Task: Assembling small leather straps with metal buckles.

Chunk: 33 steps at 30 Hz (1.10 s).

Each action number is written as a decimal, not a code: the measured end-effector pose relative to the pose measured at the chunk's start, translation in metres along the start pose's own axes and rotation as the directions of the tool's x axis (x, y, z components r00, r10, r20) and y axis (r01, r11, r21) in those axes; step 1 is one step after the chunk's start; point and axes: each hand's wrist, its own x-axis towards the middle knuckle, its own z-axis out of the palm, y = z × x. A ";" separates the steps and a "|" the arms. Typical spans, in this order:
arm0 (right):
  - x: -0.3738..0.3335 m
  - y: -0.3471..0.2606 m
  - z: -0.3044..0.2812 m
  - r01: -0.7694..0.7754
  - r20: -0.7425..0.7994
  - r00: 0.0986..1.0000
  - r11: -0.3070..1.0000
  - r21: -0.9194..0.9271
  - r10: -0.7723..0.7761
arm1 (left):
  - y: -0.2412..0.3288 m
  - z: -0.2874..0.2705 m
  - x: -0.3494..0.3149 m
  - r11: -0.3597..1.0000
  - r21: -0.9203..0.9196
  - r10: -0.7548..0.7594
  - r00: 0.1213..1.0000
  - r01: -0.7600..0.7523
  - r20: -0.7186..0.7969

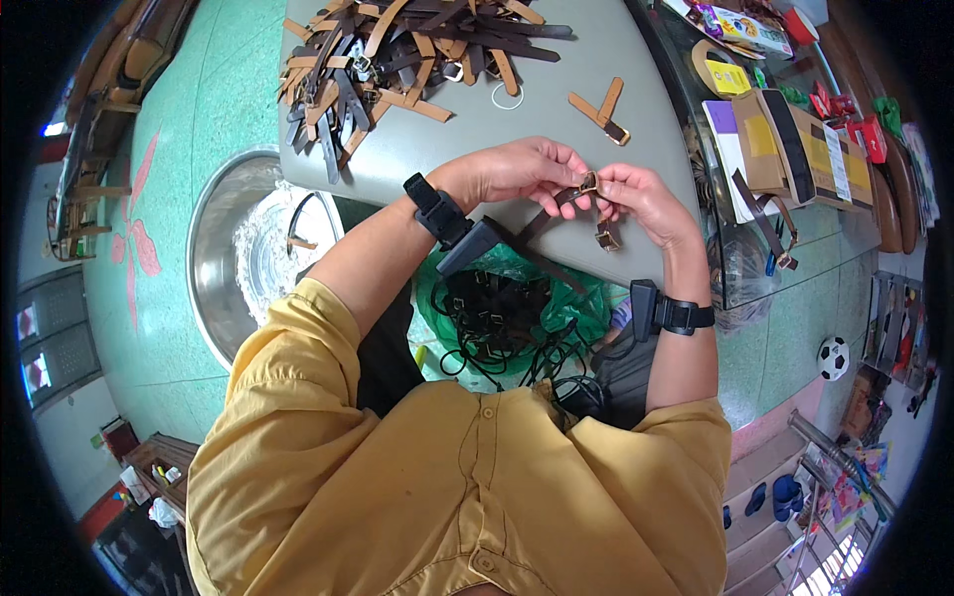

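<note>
My left hand (525, 171) and my right hand (644, 199) meet above the near edge of the grey table. Their fingertips are pinched on a dark brown leather strap (542, 223) at a small gold-coloured buckle (588, 183). A second buckle (607, 238) hangs just below my right fingers. The strap runs down from beneath my left fingers; part of it is hidden by them. Beyond my hands lies a short folded strap piece (604, 111) with a buckle, tan side showing.
A heap of brown and tan straps (397, 70) covers the table's (457, 129) far left, beside a white ring (507, 96). A metal basin (214, 258) stands left. Below my hands is a green bag (586, 308) of buckled straps. Cardboard boxes (770, 149) sit right.
</note>
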 end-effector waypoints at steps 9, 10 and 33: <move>0.000 -0.007 0.006 0.158 -0.141 0.975 0.981 -0.110 -0.173 | -0.004 -0.003 0.005 0.999 0.039 -0.029 0.999 0.031 -0.043; 0.000 -0.011 0.011 0.159 -0.138 0.975 0.981 -0.111 -0.173 | -0.004 -0.001 0.005 1.000 0.013 0.004 0.998 -0.003 -0.065; 0.001 -0.004 0.013 0.298 -0.465 0.835 0.952 -0.070 -0.296 | 0.006 0.016 0.007 0.994 0.095 0.078 0.959 -0.054 -0.271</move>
